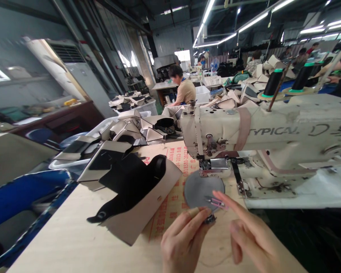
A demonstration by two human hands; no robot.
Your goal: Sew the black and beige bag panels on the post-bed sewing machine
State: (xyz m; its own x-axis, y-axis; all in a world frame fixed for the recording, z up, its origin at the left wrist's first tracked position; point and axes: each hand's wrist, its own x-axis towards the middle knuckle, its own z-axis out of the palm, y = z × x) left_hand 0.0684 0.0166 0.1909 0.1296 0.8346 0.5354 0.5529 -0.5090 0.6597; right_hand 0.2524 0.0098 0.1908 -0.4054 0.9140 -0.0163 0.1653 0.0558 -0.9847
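Note:
My left hand [184,237] is closed in a pinch on a small dark, metallic-looking piece [210,219], mostly covered by the fingertips. To its right, my right hand [251,229] has its index finger stretched out and the others loosely bent, with nothing visible in it. The index fingertip is beside pink-handled thread snips [216,202], which lie on a grey rounded pad [200,187]. That pad rests on the wooden table [102,252], in front of the sewing machine [213,131]. A pale thread curves over the tabletop below my hands.
A beige and black sewn piece [142,201] lies on the table to the left. Blue-lined bin [31,191] stands at the left edge. Piles of similar pieces [130,129] fill containers behind. Black thread cones [272,84] stand behind the machine; a person [186,89] sits farther back.

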